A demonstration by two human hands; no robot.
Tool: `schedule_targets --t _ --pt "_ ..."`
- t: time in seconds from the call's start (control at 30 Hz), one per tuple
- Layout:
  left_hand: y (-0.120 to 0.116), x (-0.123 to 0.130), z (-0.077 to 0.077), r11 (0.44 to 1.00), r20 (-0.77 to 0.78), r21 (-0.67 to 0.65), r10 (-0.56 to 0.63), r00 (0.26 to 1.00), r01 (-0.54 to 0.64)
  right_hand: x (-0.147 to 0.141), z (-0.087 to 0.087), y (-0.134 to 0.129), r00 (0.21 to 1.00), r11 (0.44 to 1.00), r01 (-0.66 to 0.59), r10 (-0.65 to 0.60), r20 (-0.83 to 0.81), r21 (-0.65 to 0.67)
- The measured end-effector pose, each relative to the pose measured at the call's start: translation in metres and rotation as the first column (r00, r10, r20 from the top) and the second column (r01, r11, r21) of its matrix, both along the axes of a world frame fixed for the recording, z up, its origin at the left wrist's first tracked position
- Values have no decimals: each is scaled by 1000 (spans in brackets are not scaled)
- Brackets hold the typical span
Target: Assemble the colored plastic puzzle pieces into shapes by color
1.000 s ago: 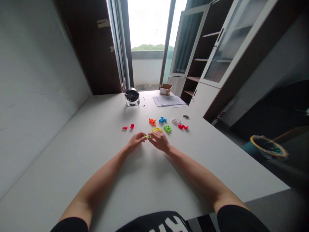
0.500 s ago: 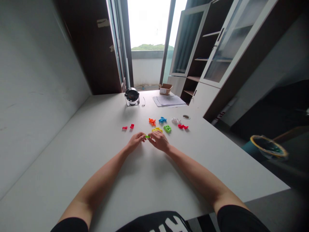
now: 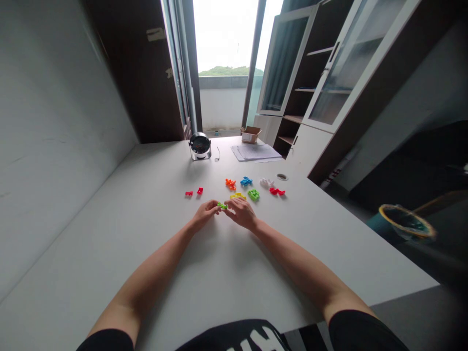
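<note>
Between my two hands is a small light-green plastic piece (image 3: 222, 205), its exact shape too small to make out. My left hand (image 3: 206, 214) pinches its left end, and the fingers of my right hand (image 3: 241, 212) close on its right end. Just beyond my right hand lie yellow pieces (image 3: 238, 196), partly covered by the fingers. To their right sits a group of green pieces (image 3: 253, 195). Orange pieces (image 3: 230, 184) and blue pieces (image 3: 246, 181) lie farther back. Off to the left are two red pieces (image 3: 200, 191).
White pieces (image 3: 266, 183) and more red pieces (image 3: 277, 192) lie to the right on the white table (image 3: 153, 204), near a round cable hole (image 3: 282, 177). Farther back stand a round black device (image 3: 200, 146), papers (image 3: 258, 152) and a small cardboard box (image 3: 250, 135).
The green piece has turned between my fingers and shows more of its bumpy side. Both hands stay in nearly the same place; the other pieces have not moved.
</note>
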State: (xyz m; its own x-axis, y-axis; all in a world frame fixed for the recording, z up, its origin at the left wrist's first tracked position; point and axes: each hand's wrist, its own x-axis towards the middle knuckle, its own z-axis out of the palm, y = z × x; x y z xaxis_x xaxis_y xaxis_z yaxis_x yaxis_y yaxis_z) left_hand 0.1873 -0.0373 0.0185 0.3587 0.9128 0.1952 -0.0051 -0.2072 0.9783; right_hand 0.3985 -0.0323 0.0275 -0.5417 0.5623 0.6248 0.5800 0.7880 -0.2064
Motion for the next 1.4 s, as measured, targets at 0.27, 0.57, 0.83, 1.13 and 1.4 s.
schedule_targets --t 0.27,0.57,0.83,1.13,1.4 --pt "4 -1 -6 1000 -24 -3 23 999 -23 0 -3 1 999 1000 1 -1 48 15" --pt "6 -1 -11 994 -11 -26 102 995 -102 3 -2 4 998 999 48 -49 31 24" --pt "8 0 -17 995 -35 -6 97 995 -97 29 -10 30 921 939 340 -345 -181 -59" --pt "7 0 -20 996 -105 50 84 991 -80 81 -20 62 717 725 681 -689 -104 -108" --pt "4 0 -17 995 -135 61 85 987 -77 85 -28 64 611 608 783 -792 -23 -132"
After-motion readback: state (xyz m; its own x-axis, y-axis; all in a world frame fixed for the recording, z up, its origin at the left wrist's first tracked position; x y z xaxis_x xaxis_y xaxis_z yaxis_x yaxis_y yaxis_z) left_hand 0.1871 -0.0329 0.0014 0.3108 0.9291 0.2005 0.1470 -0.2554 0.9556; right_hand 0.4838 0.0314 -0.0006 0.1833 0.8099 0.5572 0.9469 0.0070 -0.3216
